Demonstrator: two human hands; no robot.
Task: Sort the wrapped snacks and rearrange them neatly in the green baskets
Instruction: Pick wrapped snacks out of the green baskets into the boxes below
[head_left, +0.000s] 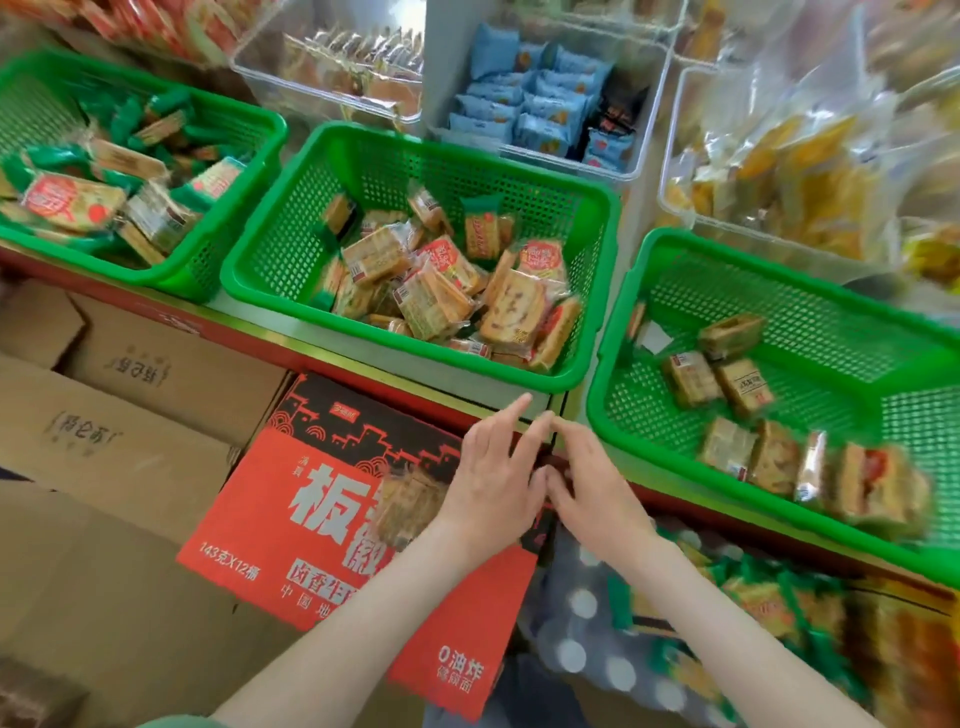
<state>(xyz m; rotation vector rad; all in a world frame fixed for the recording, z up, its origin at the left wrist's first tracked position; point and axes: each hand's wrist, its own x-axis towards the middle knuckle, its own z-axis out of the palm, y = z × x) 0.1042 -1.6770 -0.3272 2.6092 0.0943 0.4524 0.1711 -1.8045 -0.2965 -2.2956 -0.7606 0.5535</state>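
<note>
Inspector: Presently, where do the wrapped snacks lie?

Technician: In three green baskets on the shelf (332, 364). The left basket (36, 104) holds mostly green-wrapped packets (130, 124). The middle basket (291, 244) holds a mixed pile (441, 280), heaped toward its right half. The right basket (831, 338) holds a few brown packets (737, 384) spread along its floor, some standing on edge near the front rim.

Inspector: And the person's hands?

Technician: Both are in front of the shelf edge, below the middle basket and above a red carton (270, 519). The left hand (493, 467) shows its back, fingers straight and slightly spread, the index finger (511, 415) raised apart from the others. The right hand (592, 488) has its fingers straight and close together, tips touching the left hand's fingers. Neither hand visibly grips anything.

Inspector: Any packet near them?

Technician: One blurred packet (408, 501) appears just beside the left hand's outer edge, over the carton. Whether it touches the hand cannot be told. Brown cartons (130, 374) stand left of the red one.
</note>
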